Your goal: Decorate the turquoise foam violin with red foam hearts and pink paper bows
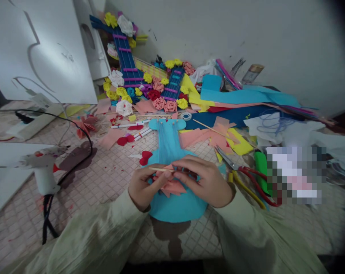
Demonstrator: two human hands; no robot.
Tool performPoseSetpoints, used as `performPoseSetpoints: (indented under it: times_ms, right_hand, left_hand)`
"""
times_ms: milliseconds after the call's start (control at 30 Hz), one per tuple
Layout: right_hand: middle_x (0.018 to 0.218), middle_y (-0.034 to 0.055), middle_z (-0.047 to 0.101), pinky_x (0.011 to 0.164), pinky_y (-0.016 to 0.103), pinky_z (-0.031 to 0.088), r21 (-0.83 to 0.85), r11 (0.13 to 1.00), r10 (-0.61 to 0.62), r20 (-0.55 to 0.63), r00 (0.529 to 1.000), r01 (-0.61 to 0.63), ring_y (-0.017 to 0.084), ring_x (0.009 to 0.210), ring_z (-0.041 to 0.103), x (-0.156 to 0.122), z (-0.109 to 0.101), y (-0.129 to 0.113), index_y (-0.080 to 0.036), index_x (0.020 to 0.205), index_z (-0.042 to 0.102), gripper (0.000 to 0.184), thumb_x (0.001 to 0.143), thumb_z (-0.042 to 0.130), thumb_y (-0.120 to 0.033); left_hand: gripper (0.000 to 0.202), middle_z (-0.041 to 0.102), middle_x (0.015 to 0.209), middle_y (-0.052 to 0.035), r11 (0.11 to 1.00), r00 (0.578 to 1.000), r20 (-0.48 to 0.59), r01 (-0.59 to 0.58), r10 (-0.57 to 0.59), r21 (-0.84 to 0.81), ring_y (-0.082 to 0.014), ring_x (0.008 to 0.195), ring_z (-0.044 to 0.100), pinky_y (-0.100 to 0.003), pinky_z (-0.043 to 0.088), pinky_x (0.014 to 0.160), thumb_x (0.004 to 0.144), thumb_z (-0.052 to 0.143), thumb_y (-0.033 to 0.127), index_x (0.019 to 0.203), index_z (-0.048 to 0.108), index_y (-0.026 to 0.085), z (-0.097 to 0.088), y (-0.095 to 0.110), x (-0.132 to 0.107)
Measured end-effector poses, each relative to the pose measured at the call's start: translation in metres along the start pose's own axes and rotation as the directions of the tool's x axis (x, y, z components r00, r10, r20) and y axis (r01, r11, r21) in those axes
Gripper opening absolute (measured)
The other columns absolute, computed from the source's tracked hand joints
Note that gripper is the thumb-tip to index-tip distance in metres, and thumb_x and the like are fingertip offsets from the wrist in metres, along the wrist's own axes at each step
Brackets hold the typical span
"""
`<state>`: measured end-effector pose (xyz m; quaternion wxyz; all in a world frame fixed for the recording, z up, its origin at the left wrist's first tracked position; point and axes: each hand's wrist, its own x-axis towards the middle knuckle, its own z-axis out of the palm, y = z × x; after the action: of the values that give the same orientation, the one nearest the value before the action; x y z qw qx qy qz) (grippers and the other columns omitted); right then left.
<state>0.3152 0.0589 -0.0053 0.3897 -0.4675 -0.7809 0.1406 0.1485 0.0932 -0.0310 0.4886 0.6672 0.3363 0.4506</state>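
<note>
A thin wooden stick (154, 168) lies across a piece of pink paper (169, 167) between my two hands. My left hand (145, 186) is closed, with its thumb and finger pinching the stick and paper. From the other side, the fingers of my right hand (208, 180) pinch the paper at the stick's right end. More pink paper with pointed edges (174, 187) shows under my fingers. Beneath both hands rests a light blue guitar-shaped cutout (176, 209) with strings along its neck. A red bow-shaped paper piece (146, 158) sits at its left edge.
On the left stands a white glue gun (43, 171) with black cables. Red-handled scissors (246, 171) and a green object (261, 171) are on the right. Paper guitars with flowers (129, 64) lean at the back. Pink paper scraps (199, 137) and a wooden stick (208, 127) lie behind.
</note>
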Motion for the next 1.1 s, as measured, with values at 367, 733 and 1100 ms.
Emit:
performPoseSetpoints:
  times_ms: [367,733,1100]
  right_hand:
    - [0.085,0.0057,0.063,0.064,0.025,0.048,0.082,0.995,0.053,-0.003,0.999,-0.052,0.012,0.072,0.058,0.0,0.002,-0.003,-0.015,0.093,0.06,0.015,0.081,0.051,-0.018]
    - [0.072,0.0023,0.061,0.054,0.02,0.045,0.154,0.978,0.142,0.003,0.99,-0.141,0.009,0.061,0.054,0.002,0.002,-0.004,-0.014,0.09,0.061,0.015,0.077,0.058,-0.021]
    - [0.068,0.0009,0.056,0.06,0.031,0.046,0.019,0.984,0.167,-0.41,0.896,-0.175,0.015,0.065,0.054,-0.002,-0.027,0.002,-0.024,0.082,0.065,0.009,0.075,0.059,-0.021]
  left_hand:
    - [0.015,0.071,0.08,-0.0042,0.996,0.998,0.055,0.026,-0.031,0.091,-0.0141,0.069,0.064,-0.022,0.051,0.061,0.074,0.058,0.022,0.083,0.07,0.019,-0.001,0.001,-0.002]
    - [0.013,0.07,0.079,-0.0043,0.998,0.998,0.063,0.011,-0.015,0.054,-0.0141,0.069,0.063,-0.023,0.05,0.063,0.074,0.057,0.021,0.077,0.07,0.019,-0.001,0.003,-0.002]
    - [0.019,0.067,0.064,-0.0026,0.979,0.978,-0.053,0.2,-0.201,-0.033,-0.013,0.058,0.059,-0.022,0.048,0.052,0.073,0.058,0.031,0.067,0.067,0.016,-0.001,0.006,0.003]
